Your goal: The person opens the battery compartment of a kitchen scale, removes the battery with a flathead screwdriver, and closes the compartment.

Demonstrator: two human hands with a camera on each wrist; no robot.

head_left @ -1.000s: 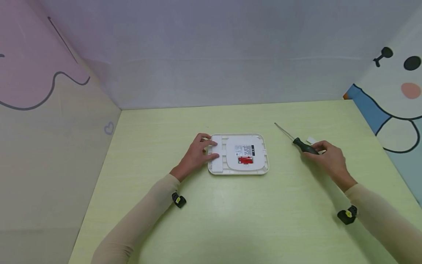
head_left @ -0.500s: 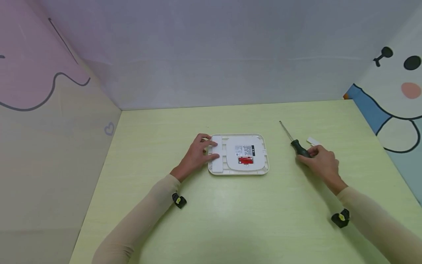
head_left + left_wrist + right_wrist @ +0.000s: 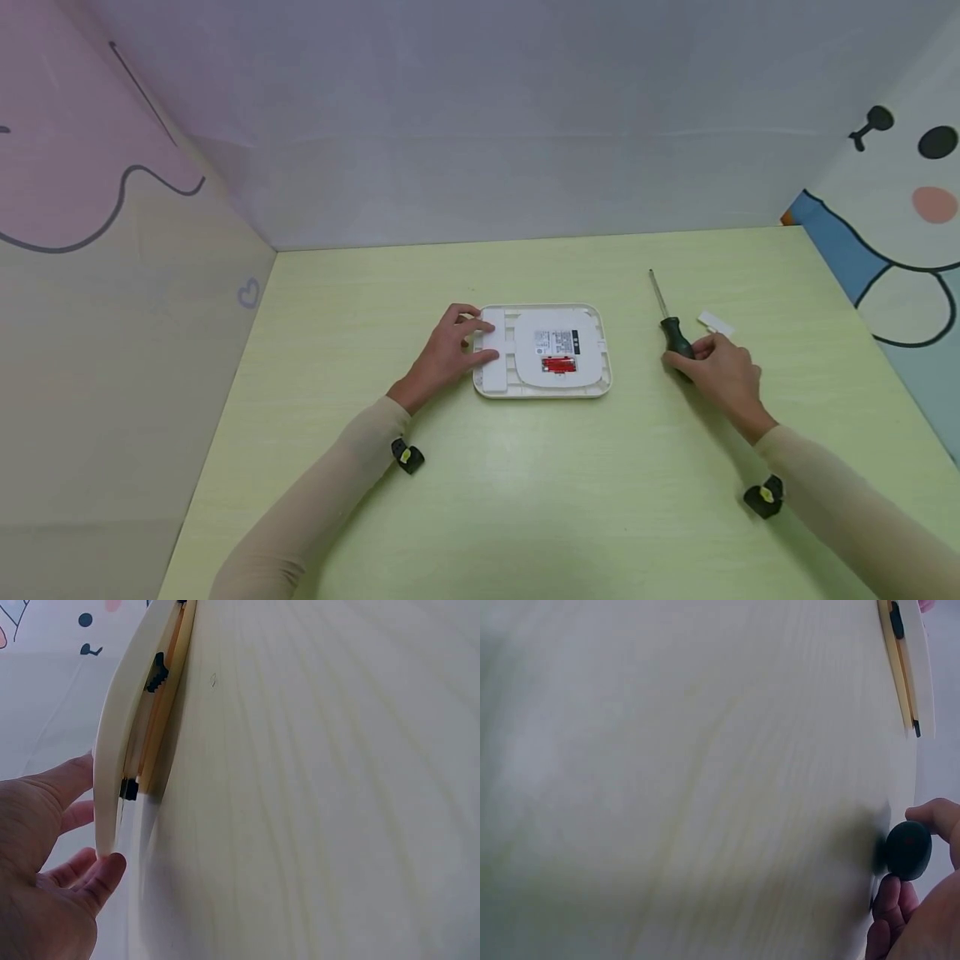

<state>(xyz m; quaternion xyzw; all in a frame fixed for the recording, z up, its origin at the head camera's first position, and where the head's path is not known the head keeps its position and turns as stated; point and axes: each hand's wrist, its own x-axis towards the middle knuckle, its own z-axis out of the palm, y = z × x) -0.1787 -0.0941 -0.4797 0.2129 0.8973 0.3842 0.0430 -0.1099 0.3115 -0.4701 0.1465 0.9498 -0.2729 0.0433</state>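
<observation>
Head view: screwdriver handle [image 3: 675,335] partly behind right fingers [image 3: 682,362].

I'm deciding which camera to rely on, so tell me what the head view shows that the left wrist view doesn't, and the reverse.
Only the head view shows the red batteries, the printed label, and the right hand with its fingers on the green-handled screwdriver, near a small white piece.

Only the left wrist view shows the device's side up close, with dark parts along it.

Both show the left hand at one end of the white device, and the table.
</observation>
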